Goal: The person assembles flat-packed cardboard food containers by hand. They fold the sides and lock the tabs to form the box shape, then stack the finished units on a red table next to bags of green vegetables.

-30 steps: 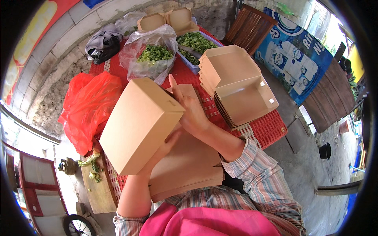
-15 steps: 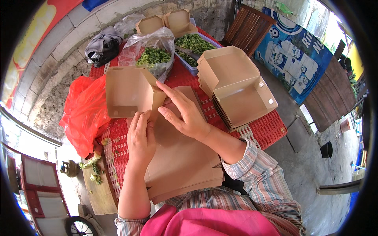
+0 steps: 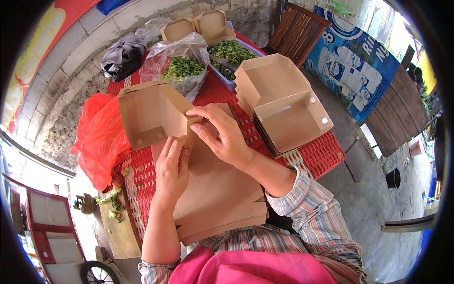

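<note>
Both hands grip a partly folded brown cardboard box (image 3: 150, 113), its hollow side facing me and tilted. My left hand (image 3: 172, 165) pinches its lower right corner between thumb and fingers. At the upper right edge, my right hand (image 3: 221, 135) pinches a side flap with thumb and index finger. Beneath the hands lies a stack of flat cardboard sheets (image 3: 222, 199), reaching to my lap. Right of them stands a nested stack of folded boxes (image 3: 291, 125) with open lids.
A red woven table (image 3: 326, 154) carries everything. Behind are a plastic bag of chopped greens (image 3: 182, 68), a lilac tub (image 3: 230, 85) of greens and two open boxes (image 3: 213, 27). A red plastic bag (image 3: 101, 137) lies left, above a wooden board (image 3: 118, 232) with vegetable scraps.
The box has turned in my hands, its left side swinging outward and its lower edge now slanting. My right thumb and index finger have closed together on the flap.
</note>
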`<state>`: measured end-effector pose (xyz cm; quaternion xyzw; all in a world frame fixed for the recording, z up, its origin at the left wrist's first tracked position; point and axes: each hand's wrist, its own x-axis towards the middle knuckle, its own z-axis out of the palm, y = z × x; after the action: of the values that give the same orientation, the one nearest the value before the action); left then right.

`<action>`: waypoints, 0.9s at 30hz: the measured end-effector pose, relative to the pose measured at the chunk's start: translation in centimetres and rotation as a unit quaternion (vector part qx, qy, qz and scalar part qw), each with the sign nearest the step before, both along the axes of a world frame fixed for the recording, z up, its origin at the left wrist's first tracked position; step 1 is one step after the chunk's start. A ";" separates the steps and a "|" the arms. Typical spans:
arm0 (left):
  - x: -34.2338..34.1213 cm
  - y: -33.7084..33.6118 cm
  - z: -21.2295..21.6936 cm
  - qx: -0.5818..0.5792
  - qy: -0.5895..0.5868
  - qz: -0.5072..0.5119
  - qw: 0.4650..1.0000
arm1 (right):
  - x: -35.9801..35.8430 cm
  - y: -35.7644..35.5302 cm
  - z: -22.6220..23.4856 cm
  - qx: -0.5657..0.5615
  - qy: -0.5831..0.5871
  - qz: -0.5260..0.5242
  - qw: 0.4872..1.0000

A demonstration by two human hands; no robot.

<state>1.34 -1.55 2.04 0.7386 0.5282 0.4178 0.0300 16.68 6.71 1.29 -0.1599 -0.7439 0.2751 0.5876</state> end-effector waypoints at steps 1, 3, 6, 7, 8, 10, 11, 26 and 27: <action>-0.1 0.1 0.0 0.004 0.007 -0.001 1.000 | -0.1 0.0 -0.1 0.000 0.015 0.003 1.000; -0.2 0.2 -0.2 0.011 0.020 -0.004 1.000 | -0.5 0.2 -0.4 -0.001 0.044 0.009 0.999; -0.2 0.1 -0.3 0.026 0.022 0.008 0.999 | -0.2 0.0 -0.4 -0.008 0.017 0.008 1.000; -0.2 0.1 -0.3 0.026 0.024 0.008 0.999 | -0.1 0.0 -0.3 0.013 -0.007 0.007 1.000; -0.2 0.1 -0.2 0.027 0.026 0.008 0.999 | 0.0 0.1 -0.3 0.034 -0.030 0.005 0.999; -0.3 0.1 -0.1 0.031 0.033 0.008 0.999 | 0.1 0.0 -0.2 0.039 -0.060 0.004 0.997; -0.5 0.1 -0.1 0.034 0.038 0.007 0.999 | 0.1 -0.1 -0.3 0.024 -0.067 0.004 0.997; -1.3 -0.9 -0.7 0.108 -0.241 0.046 0.963 | -1.5 -0.2 -1.9 0.053 -0.094 0.106 0.988; -0.8 -1.4 0.4 0.124 -0.310 0.016 0.943 | -2.0 -0.5 -2.1 0.093 -0.111 0.092 0.985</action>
<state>0.55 -2.92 2.46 0.5623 0.4481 0.6886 0.0935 14.70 6.19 -0.77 -0.0651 -0.8384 0.2386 0.4858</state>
